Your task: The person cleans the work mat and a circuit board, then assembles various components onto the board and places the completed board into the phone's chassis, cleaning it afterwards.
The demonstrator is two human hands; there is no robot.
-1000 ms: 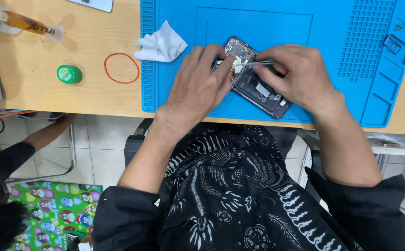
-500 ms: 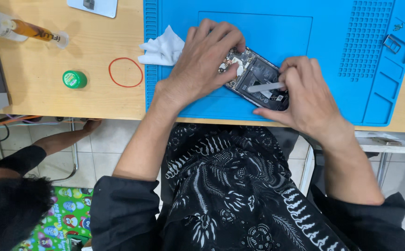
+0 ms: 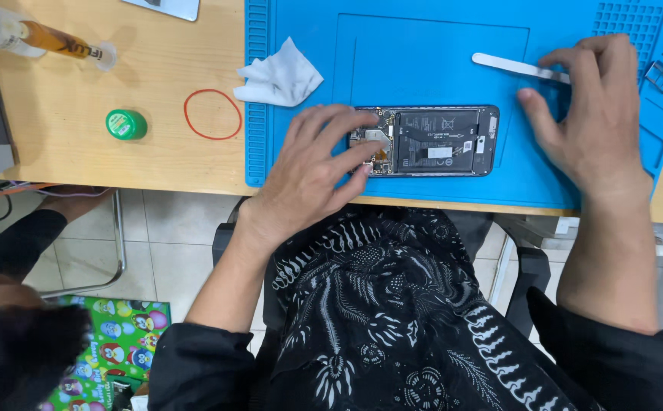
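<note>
An opened phone (image 3: 438, 141) with its back off, battery and board showing, lies flat on the blue work mat (image 3: 422, 46) near the table's front edge. My left hand (image 3: 312, 171) grips the phone's left end, thumb at its near edge and fingers over its far edge. My right hand (image 3: 594, 114) hovers over the mat to the phone's right, fingers spread. Its fingertips rest on one end of a flat white pry tool (image 3: 510, 66) lying on the mat, with the thumb apart from it.
On the wooden table (image 3: 156, 164) left of the mat are a crumpled white cloth (image 3: 278, 74), a red rubber band (image 3: 212, 114), a green round cap (image 3: 126, 124) and a syringe of amber fluid (image 3: 42, 36). Another person's head (image 3: 19, 342) shows at lower left.
The phone has been turned from slanted to level with the table edge. My right hand has moved away from it to the right, and the white tool now lies on the mat.
</note>
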